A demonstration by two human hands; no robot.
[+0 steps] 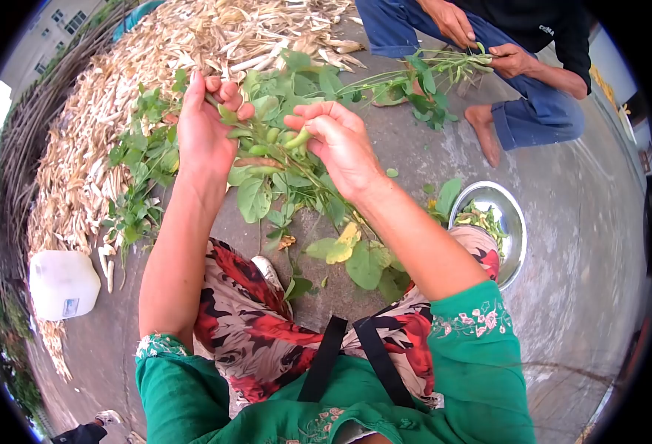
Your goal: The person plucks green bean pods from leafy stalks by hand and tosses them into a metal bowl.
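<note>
My left hand [209, 129] is closed around the stem of a leafy soybean plant [254, 200], palm turned up. Green pods [258, 149] hang in a cluster on the stem between my hands. My right hand [337, 140] pinches a plump green soybean pod [298, 139] between thumb and fingers. Whether that pod is still joined to the stem, I cannot tell. The plant's leaves spread down over my lap, some of them yellow [344, 244]. By my right knee stands a metal bowl [517, 255] with picked pods [483, 218] in it.
A large heap of dry corn husks [104, 148] lies at the left and back, with more green plants [137, 211] at its edge. A white plastic jug [63, 285] stands at the left. Opposite me, a barefoot person's hands [515, 61] hold another plant with pods.
</note>
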